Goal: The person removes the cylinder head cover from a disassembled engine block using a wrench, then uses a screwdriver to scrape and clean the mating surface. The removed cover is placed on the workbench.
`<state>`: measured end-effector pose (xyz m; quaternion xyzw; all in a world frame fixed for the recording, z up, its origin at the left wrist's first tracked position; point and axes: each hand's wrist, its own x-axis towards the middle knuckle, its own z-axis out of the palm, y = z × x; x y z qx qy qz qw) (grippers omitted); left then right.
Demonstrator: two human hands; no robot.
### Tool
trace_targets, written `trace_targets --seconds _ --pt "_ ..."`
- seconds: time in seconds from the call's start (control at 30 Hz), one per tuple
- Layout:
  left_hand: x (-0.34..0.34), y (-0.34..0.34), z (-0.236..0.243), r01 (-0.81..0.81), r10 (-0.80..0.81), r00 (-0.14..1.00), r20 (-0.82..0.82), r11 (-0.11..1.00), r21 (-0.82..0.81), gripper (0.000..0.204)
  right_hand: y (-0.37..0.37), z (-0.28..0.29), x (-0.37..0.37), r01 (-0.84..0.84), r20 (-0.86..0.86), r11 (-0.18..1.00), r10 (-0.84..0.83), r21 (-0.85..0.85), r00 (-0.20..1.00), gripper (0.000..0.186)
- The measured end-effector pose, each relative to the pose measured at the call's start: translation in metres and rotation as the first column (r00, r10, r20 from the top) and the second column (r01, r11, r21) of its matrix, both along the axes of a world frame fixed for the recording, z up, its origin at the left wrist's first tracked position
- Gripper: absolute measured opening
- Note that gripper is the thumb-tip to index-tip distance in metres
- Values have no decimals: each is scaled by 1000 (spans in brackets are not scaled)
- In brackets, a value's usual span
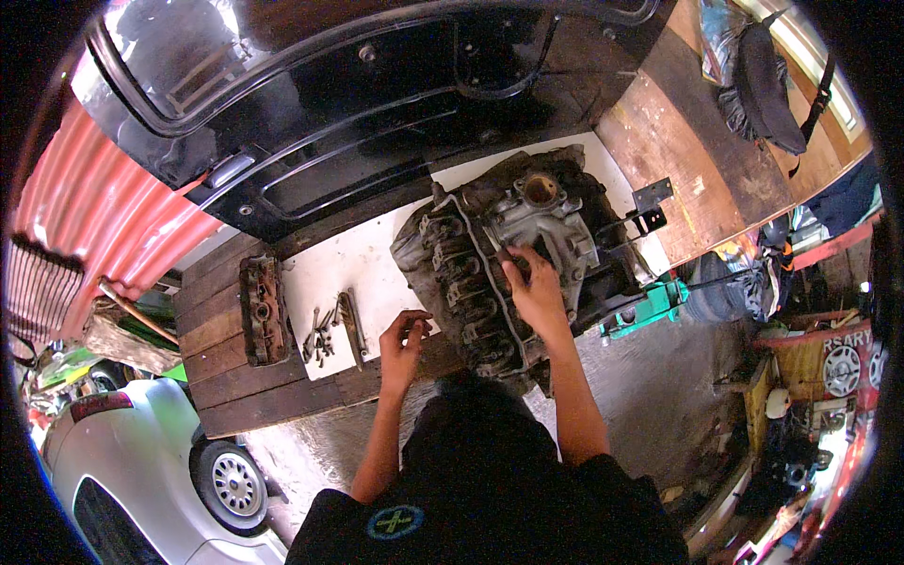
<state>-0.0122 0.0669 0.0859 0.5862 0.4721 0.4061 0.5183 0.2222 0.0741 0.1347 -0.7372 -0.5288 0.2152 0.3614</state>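
Observation:
A greasy engine (461, 273) lies on a white board, with its row of rocker gear exposed on the left and a grey metal intake casting (551, 226) on the right. My right hand (537, 294) is over the seam between the two, fingers closed around a slim dark tool whose kind I cannot make out. Just left of the engine's near end, my left hand (403, 350) hangs with its fingers loosely curled and apart; nothing shows in it. Several loose bolts (321, 334) and a long metal tool (353, 325) lie on the board to the left.
A rusty valve cover (264, 311) sits on the wooden planks (221, 377) at far left. A black car panel (377, 113) stands along the back. At the right are a metal bracket (650, 209) and a green clamp-like tool (650, 309). A silver car (141, 471) stands lower left.

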Motion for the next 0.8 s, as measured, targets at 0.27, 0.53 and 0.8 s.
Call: trace_targets --seconds 0.27,0.53,0.8 --pt "12 -9 3 -15 15 1000 -16 1000 2 18 1 13 -16 -65 188 998 58 28 980 23" --pt "25 -16 1 -70 70 997 -21 997 19 17 -29 19 -5 -129 226 989 141 -68 964 20" --pt "34 -30 0 -119 118 993 -16 993 -28 18 -9 25 -10 -155 196 985 167 -76 966 25"
